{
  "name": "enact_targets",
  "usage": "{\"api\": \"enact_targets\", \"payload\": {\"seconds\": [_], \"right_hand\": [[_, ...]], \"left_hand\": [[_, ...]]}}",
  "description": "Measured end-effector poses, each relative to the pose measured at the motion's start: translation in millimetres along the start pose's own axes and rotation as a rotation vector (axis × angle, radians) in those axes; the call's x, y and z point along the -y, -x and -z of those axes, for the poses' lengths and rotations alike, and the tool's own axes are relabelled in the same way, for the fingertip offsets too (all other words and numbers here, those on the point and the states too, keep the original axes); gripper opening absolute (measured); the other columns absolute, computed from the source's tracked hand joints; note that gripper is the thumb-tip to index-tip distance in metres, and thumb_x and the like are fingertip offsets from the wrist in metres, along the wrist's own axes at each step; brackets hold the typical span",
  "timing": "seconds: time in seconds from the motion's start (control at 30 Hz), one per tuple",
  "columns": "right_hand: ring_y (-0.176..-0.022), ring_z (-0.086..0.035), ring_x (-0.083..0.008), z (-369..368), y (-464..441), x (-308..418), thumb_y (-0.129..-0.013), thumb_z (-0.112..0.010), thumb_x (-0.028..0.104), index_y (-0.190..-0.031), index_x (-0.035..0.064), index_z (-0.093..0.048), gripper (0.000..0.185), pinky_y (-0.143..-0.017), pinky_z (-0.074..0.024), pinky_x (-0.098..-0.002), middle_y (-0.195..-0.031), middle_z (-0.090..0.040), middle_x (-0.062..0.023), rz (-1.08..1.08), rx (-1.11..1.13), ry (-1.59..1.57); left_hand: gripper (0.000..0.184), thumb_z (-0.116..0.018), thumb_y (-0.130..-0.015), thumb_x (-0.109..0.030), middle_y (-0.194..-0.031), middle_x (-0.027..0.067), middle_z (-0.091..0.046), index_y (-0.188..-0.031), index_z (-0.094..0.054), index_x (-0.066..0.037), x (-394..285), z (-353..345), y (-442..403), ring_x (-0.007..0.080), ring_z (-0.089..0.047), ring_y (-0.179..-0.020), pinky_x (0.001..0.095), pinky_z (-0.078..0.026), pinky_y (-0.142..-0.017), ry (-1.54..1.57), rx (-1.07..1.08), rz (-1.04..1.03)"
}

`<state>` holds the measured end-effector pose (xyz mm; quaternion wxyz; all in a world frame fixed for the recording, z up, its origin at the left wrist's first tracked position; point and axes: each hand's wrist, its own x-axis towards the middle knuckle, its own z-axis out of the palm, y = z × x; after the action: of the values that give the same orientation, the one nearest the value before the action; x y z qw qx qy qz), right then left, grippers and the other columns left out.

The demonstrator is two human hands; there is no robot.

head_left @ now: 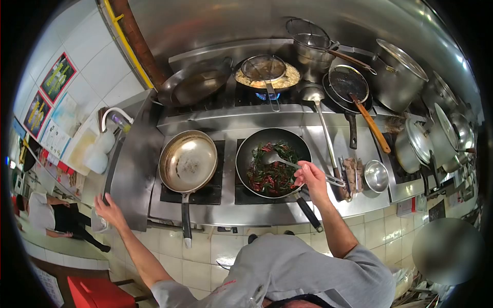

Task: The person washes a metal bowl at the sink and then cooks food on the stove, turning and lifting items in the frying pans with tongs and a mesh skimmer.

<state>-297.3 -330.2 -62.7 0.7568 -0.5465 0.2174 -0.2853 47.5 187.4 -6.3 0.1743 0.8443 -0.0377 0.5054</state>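
My right hand (312,180) is closed around the handle of a metal serving spoon (281,160). The spoon's bowl lies among dark green leaves and reddish stems (269,177) in a black frying pan (300,138), whose handle points down to the right. Off to the left, my left hand (109,212) is stretched out with its fingers apart, close to what looks like a clear container (98,223); whether they touch I cannot tell. Between my hands a bare steel frying pan (187,161) sits on the left front burner, its handle toward me.
Behind, a wide pan of bubbling food (292,77) with a strainer (263,68) stands over a blue flame. An empty wok (197,84) is beside it. A long ladle (323,123), a small metal bowl (376,176) and large pots (398,74) occupy the right. A person (49,213) stands far left.
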Motion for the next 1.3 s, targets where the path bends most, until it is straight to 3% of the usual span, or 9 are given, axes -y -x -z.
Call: {"api": "enact_targets", "payload": {"seconds": [0.23, 0.3, 0.4, 0.53, 0.6, 0.77, 0.83, 1.1, 1.3], "right_hand": [[-0.064, -0.059, -0.0149, -58, -20, -2, -0.091, -0.046, 0.028, -0.118, 0.0007, -0.044, 0.038, -0.057, -0.0444, -0.0238, -0.087, -0.058, -0.0069, -0.056, -0.021, -0.121], [-0.066, -0.061, -0.0171, -62, -32, 3, -0.092, -0.045, 0.03, -0.12, 0.0013, -0.041, 0.041, -0.058, -0.0451, -0.0255, -0.092, -0.057, -0.008, -0.049, -0.017, -0.1], [-0.07, -0.061, -0.0216, -62, -56, 18, -0.092, -0.044, 0.031, -0.123, 0.0018, -0.035, 0.044, -0.06, -0.0461, -0.0281, -0.098, -0.054, -0.0098, -0.064, -0.011, -0.217], [-0.081, -0.06, -0.0266, -51, -105, 25, -0.09, -0.045, 0.041, -0.127, 0.0023, -0.028, 0.056, -0.065, -0.0474, -0.0348, -0.105, -0.05, -0.0146, -0.109, 0.022, -0.288], [-0.089, -0.058, -0.0312, -52, -127, 31, -0.088, -0.045, 0.045, -0.128, 0.0027, -0.024, 0.062, -0.069, -0.0474, -0.0388, -0.11, -0.046, -0.0179, -0.164, 0.012, -0.361], [-0.094, -0.055, -0.0376, -56, -178, 38, -0.085, -0.049, 0.047, -0.129, 0.0006, -0.018, 0.071, -0.073, -0.0473, -0.0433, -0.107, -0.043, -0.0204, -0.167, 0.068, -0.432], [-0.091, -0.056, -0.0355, -61, -192, 40, -0.087, -0.044, 0.047, -0.116, 0.0005, -0.03, 0.057, -0.074, -0.0472, -0.0419, -0.103, -0.049, -0.0186, -0.2, 0.054, -0.421], [-0.078, -0.058, -0.034, -60, -232, 38, -0.087, -0.05, 0.039, -0.114, -0.0005, -0.025, 0.054, -0.064, -0.0502, -0.0414, -0.093, -0.05, -0.0237, -0.266, 0.034, -0.445], [-0.066, -0.056, -0.0246, -65, -242, 40, -0.089, -0.047, 0.034, -0.103, 0.0017, -0.033, 0.038, -0.055, -0.0475, -0.0339, -0.085, -0.055, -0.0202, -0.349, 0.001, -0.353]], "left_hand": [[0.044, -0.047, -0.087, -0.04, -0.127, 0.0141, -0.042, -0.112, -0.055, -0.005, 19, -92, -56, 0.0321, -0.039, -0.117, 0.0429, -0.033, -0.095, -0.158, 0.277, -0.034], [0.057, -0.036, -0.088, -0.051, -0.129, 0.0151, -0.042, -0.116, -0.053, -0.005, 20, -108, -62, 0.0321, -0.035, -0.121, 0.0431, -0.031, -0.097, -0.208, 0.493, 0.135], [0.067, -0.026, -0.087, -0.059, -0.126, 0.0162, -0.046, -0.119, -0.051, -0.006, 68, -156, -70, 0.0332, -0.037, -0.12, 0.0453, -0.031, -0.097, -0.009, 0.605, 0.156], [0.068, -0.025, -0.086, -0.061, -0.118, 0.0165, -0.052, -0.118, -0.052, -0.007, 64, -156, -76, 0.0355, -0.045, -0.113, 0.0471, -0.034, -0.094, 0.009, 0.73, 0.383], [0.065, -0.026, -0.086, -0.059, -0.112, 0.0153, -0.056, -0.114, -0.056, -0.008, 37, -140, -75, 0.0362, -0.051, -0.105, 0.0468, -0.039, -0.089, -0.238, 0.821, 0.419], [0.061, -0.028, -0.086, -0.057, -0.11, 0.0142, -0.058, -0.109, -0.058, -0.009, -7, -109, -76, 0.0337, -0.053, -0.104, 0.045, -0.041, -0.086, -0.342, 0.801, 0.456], [0.06, -0.028, -0.087, -0.056, -0.11, 0.0137, -0.058, -0.108, -0.059, -0.009, -10, -108, -75, 0.0329, -0.053, -0.103, 0.045, -0.042, -0.085, -0.356, 0.793, 0.465], [0.056, -0.03, -0.088, -0.051, -0.106, 0.0143, -0.06, -0.105, -0.059, -0.006, -18, -105, -75, 0.0337, -0.055, -0.099, 0.0451, -0.043, -0.083, -0.414, 0.755, 0.466], [0.056, -0.031, -0.088, -0.05, -0.104, 0.0149, -0.06, -0.104, -0.06, -0.005, -23, -101, -75, 0.0336, -0.056, -0.098, 0.0448, -0.043, -0.082, -0.41, 0.752, 0.46]]}}
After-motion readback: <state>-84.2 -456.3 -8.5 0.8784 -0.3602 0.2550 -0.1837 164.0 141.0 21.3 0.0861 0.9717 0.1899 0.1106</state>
